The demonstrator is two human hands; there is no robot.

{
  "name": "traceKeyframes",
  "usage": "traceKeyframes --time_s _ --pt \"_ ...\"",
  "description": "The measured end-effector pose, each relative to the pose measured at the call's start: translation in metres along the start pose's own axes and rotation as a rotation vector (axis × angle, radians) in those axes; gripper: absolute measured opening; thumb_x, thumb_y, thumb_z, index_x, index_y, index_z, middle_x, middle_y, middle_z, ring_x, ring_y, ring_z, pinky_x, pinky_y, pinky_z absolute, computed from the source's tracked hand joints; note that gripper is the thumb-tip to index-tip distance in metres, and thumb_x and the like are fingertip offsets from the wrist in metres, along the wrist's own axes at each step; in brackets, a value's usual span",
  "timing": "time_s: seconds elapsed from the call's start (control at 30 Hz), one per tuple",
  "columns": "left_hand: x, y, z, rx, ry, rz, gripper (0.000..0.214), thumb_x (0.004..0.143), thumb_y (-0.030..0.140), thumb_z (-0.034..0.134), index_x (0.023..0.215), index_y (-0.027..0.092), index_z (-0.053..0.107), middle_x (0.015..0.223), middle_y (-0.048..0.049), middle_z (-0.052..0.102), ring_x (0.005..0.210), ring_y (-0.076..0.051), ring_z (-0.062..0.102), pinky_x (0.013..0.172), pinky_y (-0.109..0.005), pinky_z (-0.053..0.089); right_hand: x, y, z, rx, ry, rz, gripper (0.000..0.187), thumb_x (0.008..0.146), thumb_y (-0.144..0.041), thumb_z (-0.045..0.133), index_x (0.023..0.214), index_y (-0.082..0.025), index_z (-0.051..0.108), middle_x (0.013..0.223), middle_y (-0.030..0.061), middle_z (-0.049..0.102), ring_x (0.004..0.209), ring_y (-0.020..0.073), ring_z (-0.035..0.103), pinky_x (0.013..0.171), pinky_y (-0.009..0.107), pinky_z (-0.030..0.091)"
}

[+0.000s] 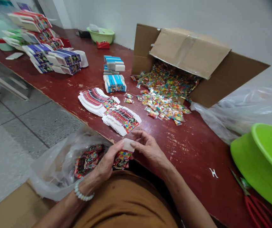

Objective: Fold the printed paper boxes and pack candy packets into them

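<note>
**Printed card pinched between both hands**

Red table (192, 148) across the whole view, with a tipped cardboard carton (188, 53) as the landmark. Candy packets (164, 101) spilling from the carton's mouth onto the tabletop. Left of the carton, short stacks of blue-and-white boxes (114, 83); farther left, larger stacks of folded boxes (41, 41). Right of the carton and nearer the hands, a tilted green basin (261, 158). Just below the carton's right side, a clear plastic sheet (240, 114). Front-left of the carton, two piles of printed sheets (109, 107), and past the table edge, a plastic bag (64, 164) holding printed cards (88, 160).

Well in front of the carton, the card (123, 155): small and folded, with a white flap on top and a red-and-yellow cartoon print below. Left hand (107, 161) with a bead bracelet (83, 193), right hand (147, 148). Grip narrow on both sides: left fingers (115, 148) along the card's left edge, right fingers (138, 136) against the white flap.
</note>
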State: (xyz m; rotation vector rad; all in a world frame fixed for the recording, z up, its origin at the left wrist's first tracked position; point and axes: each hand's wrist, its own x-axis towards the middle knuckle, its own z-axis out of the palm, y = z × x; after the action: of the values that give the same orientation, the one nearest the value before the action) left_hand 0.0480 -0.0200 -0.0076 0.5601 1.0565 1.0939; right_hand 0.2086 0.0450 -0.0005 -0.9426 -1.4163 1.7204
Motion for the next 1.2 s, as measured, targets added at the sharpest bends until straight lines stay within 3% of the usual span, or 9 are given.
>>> traceKeyframes --time_s 0.13,0.27,0.37,0.5,0.7,0.87,1.0,1.1,1.2 --pt "0.002 -0.004 0.002 0.006 0.000 0.139 0.030 0.082 0.044 0.076 0.098 0.019 0.074 0.077 -0.0011 0.072 0.073 -0.019 0.066 0.062 -0.025 0.055 0.000 0.009 0.009 0.091 -0.079 0.087 0.040 0.075 -0.045 0.085 0.105 -0.023 0.070 0.093 0.0023 0.072 0.081 0.0180 0.067 0.073 0.030 0.056" --pt "0.002 0.003 0.001 -0.176 -0.079 -0.057 0.038 0.083 0.053 0.076 0.099 0.019 0.070 0.071 -0.0006 0.070 0.054 -0.016 0.063 0.046 -0.025 0.053 0.002 0.009 0.015 -0.184 0.095 -0.299 0.020 0.086 -0.044 0.076 0.084 -0.025 0.077 0.093 0.0053 0.074 0.088 0.0208 0.068 0.083 0.035 0.056" --pt "0.002 0.010 0.001 -0.317 -0.152 -0.202 0.050 0.088 0.065 0.065 0.103 0.018 0.067 0.066 -0.0012 0.068 0.045 -0.017 0.063 0.043 -0.027 0.054 -0.001 0.005 0.015 -0.381 0.005 -0.457 0.017 0.094 -0.038 0.066 0.093 -0.028 0.080 0.098 0.0061 0.078 0.095 0.0229 0.071 0.091 0.039 0.055" --pt "0.000 0.013 0.004 -0.335 -0.135 -0.125 0.054 0.094 0.064 0.055 0.123 0.019 0.063 0.075 -0.0026 0.072 0.046 -0.017 0.065 0.042 -0.027 0.054 -0.003 0.002 0.017 -0.340 -0.007 -0.312 0.015 0.090 -0.037 0.069 0.087 -0.025 0.079 0.096 0.0061 0.079 0.086 0.0218 0.071 0.081 0.037 0.057" --pt "-0.001 0.009 0.006 -0.219 -0.065 -0.016 0.077 0.090 0.073 0.054 0.142 0.018 0.057 0.083 -0.0070 0.076 0.053 -0.018 0.067 0.045 -0.026 0.053 0.007 -0.001 0.023 0.116 -0.033 0.032 0.028 0.074 -0.044 0.084 0.075 -0.018 0.073 0.098 0.0065 0.078 0.071 0.0168 0.069 0.068 0.032 0.058" --pt "0.001 0.008 0.002 -0.228 -0.037 -0.056 0.069 0.087 0.069 0.061 0.130 0.015 0.067 0.070 -0.0049 0.073 0.048 -0.017 0.065 0.043 -0.025 0.052 0.004 -0.002 0.021 -0.031 -0.108 -0.167 0.024 0.085 -0.045 0.077 0.078 -0.022 0.073 0.104 0.0057 0.077 0.087 0.0194 0.071 0.083 0.036 0.057" --pt "0.003 0.010 0.005 -0.315 0.058 -0.139 0.032 0.090 0.040 0.067 0.111 0.016 0.070 0.064 0.0002 0.068 0.043 -0.015 0.062 0.043 -0.026 0.053 -0.005 0.005 0.022 -0.220 -0.126 -0.397 0.012 0.090 -0.038 0.074 0.091 -0.026 0.073 0.111 0.0056 0.075 0.111 0.0218 0.067 0.101 0.041 0.050" --pt "0.002 0.010 0.000 -0.297 0.063 -0.136 0.029 0.088 0.033 0.066 0.113 0.020 0.067 0.069 0.0006 0.070 0.044 -0.015 0.062 0.045 -0.026 0.053 -0.001 0.010 0.018 -0.319 -0.157 -0.395 0.011 0.091 -0.037 0.073 0.095 -0.026 0.072 0.115 0.0061 0.073 0.112 0.0219 0.066 0.100 0.040 0.050" --pt "-0.003 0.009 -0.026 -0.055 0.102 -0.013 0.048 0.088 0.051 0.065 0.128 0.024 0.063 0.072 -0.0006 0.071 0.051 -0.018 0.064 0.048 -0.027 0.051 0.023 0.013 0.001 -0.458 -0.025 -0.315 0.018 0.091 -0.038 0.069 0.103 -0.025 0.073 0.108 0.0056 0.070 0.096 0.0200 0.066 0.087 0.035 0.053"
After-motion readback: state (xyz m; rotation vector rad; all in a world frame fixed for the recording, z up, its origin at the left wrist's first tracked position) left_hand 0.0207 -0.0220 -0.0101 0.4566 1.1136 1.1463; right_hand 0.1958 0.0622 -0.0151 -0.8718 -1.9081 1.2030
